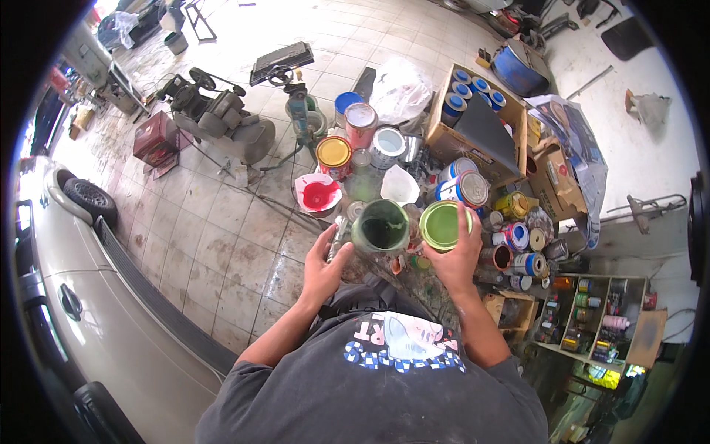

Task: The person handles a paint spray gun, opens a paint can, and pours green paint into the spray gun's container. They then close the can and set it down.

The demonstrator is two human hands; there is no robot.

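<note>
My right hand [455,255] grips a round paint can [442,224] with a light green top, fingers on its right side and thumb at the near rim. Just left of that can stands a cloudy, green-stained tub [381,226] with dark green liquid inside. My left hand [326,259] is curled around a slim silver metal thing [339,231], whose kind I cannot make out. The left thumb points toward the tub; whether it touches is unclear. Beyond the hands are a white paper cup with red paint [319,194] and a pale empty-looking cup [400,185].
Paint cans [334,157] crowd the bench, several more at right beside a cardboard box [481,126] of blue-capped cans. A compressor [233,122] and a stand [297,103] are on the tiled floor. A silver vehicle [111,296] stands left; a shelf [592,318] lies right.
</note>
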